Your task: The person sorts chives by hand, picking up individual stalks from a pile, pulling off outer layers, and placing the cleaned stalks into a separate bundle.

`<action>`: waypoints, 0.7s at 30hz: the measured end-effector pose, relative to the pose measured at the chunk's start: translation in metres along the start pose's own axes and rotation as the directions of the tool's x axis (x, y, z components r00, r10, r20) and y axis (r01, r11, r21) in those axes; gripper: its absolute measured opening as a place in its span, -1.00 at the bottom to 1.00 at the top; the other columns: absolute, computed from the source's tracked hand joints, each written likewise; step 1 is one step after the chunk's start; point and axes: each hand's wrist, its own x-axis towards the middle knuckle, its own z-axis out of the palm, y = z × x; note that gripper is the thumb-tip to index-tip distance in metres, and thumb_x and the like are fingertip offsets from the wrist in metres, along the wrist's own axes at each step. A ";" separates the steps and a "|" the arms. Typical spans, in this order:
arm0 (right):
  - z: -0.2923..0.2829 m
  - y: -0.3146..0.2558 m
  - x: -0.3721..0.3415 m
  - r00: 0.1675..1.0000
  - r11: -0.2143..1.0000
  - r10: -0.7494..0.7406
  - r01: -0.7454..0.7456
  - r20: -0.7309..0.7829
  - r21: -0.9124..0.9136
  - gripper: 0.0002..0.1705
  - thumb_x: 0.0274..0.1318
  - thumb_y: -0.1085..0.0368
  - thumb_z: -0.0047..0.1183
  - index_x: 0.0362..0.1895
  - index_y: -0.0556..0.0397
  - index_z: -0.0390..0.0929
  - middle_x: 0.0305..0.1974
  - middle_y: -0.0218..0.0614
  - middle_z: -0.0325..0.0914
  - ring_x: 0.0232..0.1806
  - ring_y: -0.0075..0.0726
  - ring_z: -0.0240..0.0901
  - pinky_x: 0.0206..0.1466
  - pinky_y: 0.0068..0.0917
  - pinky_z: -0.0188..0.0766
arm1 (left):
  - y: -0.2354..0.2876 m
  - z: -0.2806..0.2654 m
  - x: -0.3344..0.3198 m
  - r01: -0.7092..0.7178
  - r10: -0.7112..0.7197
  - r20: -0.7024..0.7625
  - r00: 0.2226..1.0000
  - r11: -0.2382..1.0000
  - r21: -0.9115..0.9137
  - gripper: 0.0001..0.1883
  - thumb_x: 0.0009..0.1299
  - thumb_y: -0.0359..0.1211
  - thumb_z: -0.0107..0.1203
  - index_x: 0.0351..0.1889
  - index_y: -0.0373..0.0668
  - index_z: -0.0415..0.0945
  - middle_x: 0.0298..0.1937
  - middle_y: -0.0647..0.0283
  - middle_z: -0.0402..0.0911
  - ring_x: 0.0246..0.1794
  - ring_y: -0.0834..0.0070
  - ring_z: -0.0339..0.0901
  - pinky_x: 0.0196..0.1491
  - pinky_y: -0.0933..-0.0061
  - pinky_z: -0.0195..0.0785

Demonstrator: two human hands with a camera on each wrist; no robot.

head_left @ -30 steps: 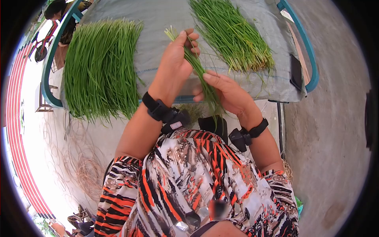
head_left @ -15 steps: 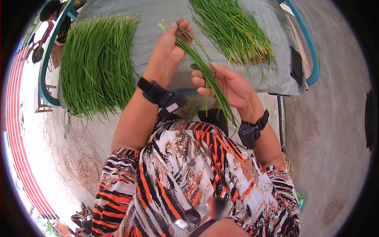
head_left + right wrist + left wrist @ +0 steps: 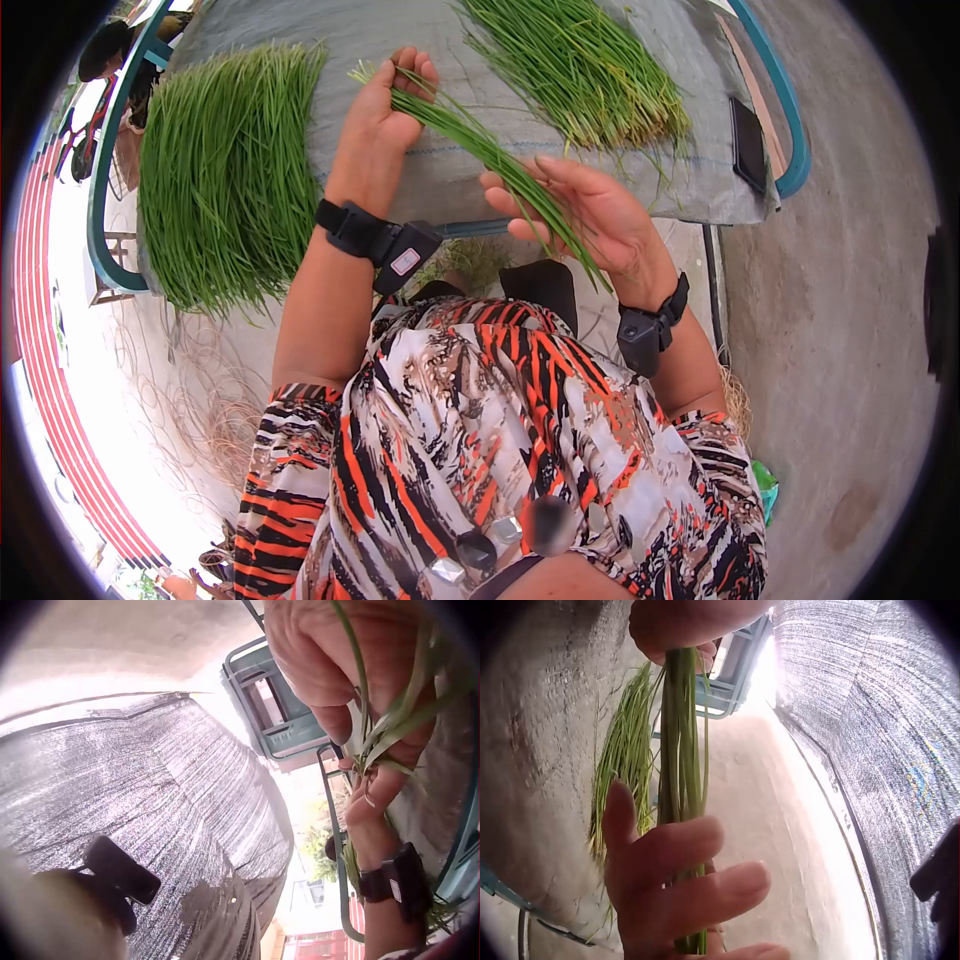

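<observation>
A bunch of green stalks (image 3: 470,138) was held aslant above the near side of a covered table, spanning both hands. Near its pale ends, the bunch was gripped by the left hand (image 3: 385,115), its fingers curled and its thumb laid against the stalks; the pale tips were left protruding beyond the thumb. The lower part was supported by the right hand (image 3: 590,205), which was turned palm up and relaxed; the stalks were laid across its fingers, unclenched, with the thumb set apart. In the left wrist view, the fingers of the right hand were seen crossing in front of the bunch.

The table was covered with a grey sheet (image 3: 400,25) and bordered by a blue-green frame (image 3: 797,160). A broad, evenly laid pile (image 3: 230,170) was seen on the left, its leaf ends draped over the near edge. A second heap (image 3: 590,75), laid obliquely with yellowish ends toward the person, was placed on the right, beyond the right hand. Near the right edge, a dark phone (image 3: 747,145) was laid flat. A black camera band (image 3: 405,255) was worn on the left wrist, and another (image 3: 640,340) on the right.
</observation>
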 end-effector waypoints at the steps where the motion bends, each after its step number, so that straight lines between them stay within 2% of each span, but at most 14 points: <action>1: 0.000 0.000 -0.001 1.000 1.000 0.001 -0.001 0.005 0.005 -0.45 0.39 0.19 -0.31 0.27 0.38 0.09 0.23 0.08 0.25 0.20 -0.05 0.35 0.10 -0.06 0.54 | 0.001 -0.002 0.000 0.005 -0.005 0.006 1.000 1.000 -0.009 -0.72 0.53 -0.33 -0.18 -0.11 -0.38 0.45 -0.16 0.09 0.54 -0.18 0.26 0.52 -0.15 0.23 0.55; 9: -0.002 0.002 -0.006 1.000 1.000 -0.014 0.014 0.007 0.009 -0.46 0.39 0.21 -0.32 0.28 0.38 0.07 0.25 0.13 0.21 0.23 0.02 0.31 0.11 0.00 0.51 | 0.007 -0.005 0.004 0.024 -0.023 0.005 1.000 0.997 -0.076 -0.72 0.53 -0.33 -0.19 -0.13 -0.40 0.45 -0.18 0.09 0.54 -0.19 0.26 0.52 -0.17 0.25 0.56; 11: 0.002 0.004 -0.006 1.000 1.000 -0.014 0.014 -0.014 -0.003 -0.45 0.39 0.21 -0.32 0.30 0.38 0.06 0.26 0.15 0.19 0.25 0.03 0.29 0.09 0.00 0.52 | 0.012 -0.009 0.007 0.067 -0.060 0.057 0.997 0.990 -0.120 -0.72 0.53 -0.34 -0.19 -0.14 -0.39 0.45 -0.18 0.08 0.54 -0.18 0.25 0.53 -0.16 0.24 0.56; 14: 0.023 0.010 -0.010 0.963 0.955 -0.125 0.052 -0.239 -0.293 -0.55 0.39 0.18 -0.28 0.15 0.30 0.26 -0.04 -0.01 0.47 -0.14 -0.26 0.57 -0.29 -0.42 0.66 | 0.012 -0.008 0.003 0.061 -0.056 0.051 0.997 0.992 -0.113 -0.72 0.54 -0.34 -0.23 -0.17 -0.38 0.43 -0.24 0.13 0.53 -0.26 0.30 0.52 -0.20 0.30 0.56; 15: 0.015 0.009 -0.011 0.981 0.948 -0.095 0.036 -0.172 -0.317 -0.61 0.39 0.16 -0.26 0.06 0.25 0.30 -0.20 -0.15 0.45 -0.32 -0.39 0.48 -0.43 -0.53 0.52 | 0.012 -0.005 -0.001 0.046 -0.043 0.035 0.998 0.994 -0.099 -0.71 0.55 -0.33 -0.25 -0.18 -0.38 0.42 -0.28 0.16 0.53 -0.30 0.33 0.52 -0.22 0.33 0.55; 17: -0.003 0.006 -0.014 0.999 0.929 -0.025 0.009 -0.038 -0.370 -0.69 0.39 0.13 -0.23 -0.12 0.14 0.38 -0.53 -0.42 0.40 -0.68 -0.66 0.29 -0.72 -0.77 0.23 | 0.018 -0.012 0.000 0.151 -0.137 0.107 0.985 0.978 -0.145 -0.74 0.55 -0.34 -0.25 -0.18 -0.34 0.38 -0.37 0.22 0.47 -0.44 0.44 0.43 -0.38 0.48 0.45; 18: -0.002 0.006 -0.018 0.995 0.891 -0.040 -0.009 -0.097 -0.454 -0.70 0.39 0.12 -0.22 -0.19 0.10 0.37 -0.59 -0.49 0.30 -0.71 -0.70 0.15 -0.73 -0.76 0.09 | 0.020 -0.014 0.001 0.204 -0.180 0.148 0.973 0.965 -0.165 -0.76 0.55 -0.34 -0.25 -0.18 -0.33 0.37 -0.42 0.25 0.44 -0.50 0.50 0.39 -0.45 0.55 0.40; 20: 0.006 0.014 -0.031 0.975 0.790 -0.090 -0.055 -0.204 -0.611 -0.71 0.38 0.10 -0.19 -0.32 0.02 0.36 -0.69 -0.64 0.10 -0.77 -0.78 -0.13 -0.75 -0.74 -0.18 | 0.022 -0.015 -0.005 0.163 -0.148 0.183 0.972 0.984 -0.067 -0.79 0.55 -0.34 -0.26 -0.16 -0.28 0.33 -0.49 0.32 0.33 -0.59 0.58 0.23 -0.57 0.60 0.20; 21: 0.004 0.015 -0.036 0.965 0.746 -0.120 -0.068 -0.233 -0.663 -0.71 0.38 0.10 -0.19 -0.32 0.01 0.36 -0.70 -0.65 0.08 -0.77 -0.78 -0.13 -0.75 -0.74 -0.19 | 0.022 -0.014 -0.010 0.139 -0.132 0.203 0.970 0.990 -0.019 -0.81 0.55 -0.34 -0.27 -0.15 -0.26 0.31 -0.53 0.35 0.28 -0.64 0.62 0.16 -0.63 0.62 0.10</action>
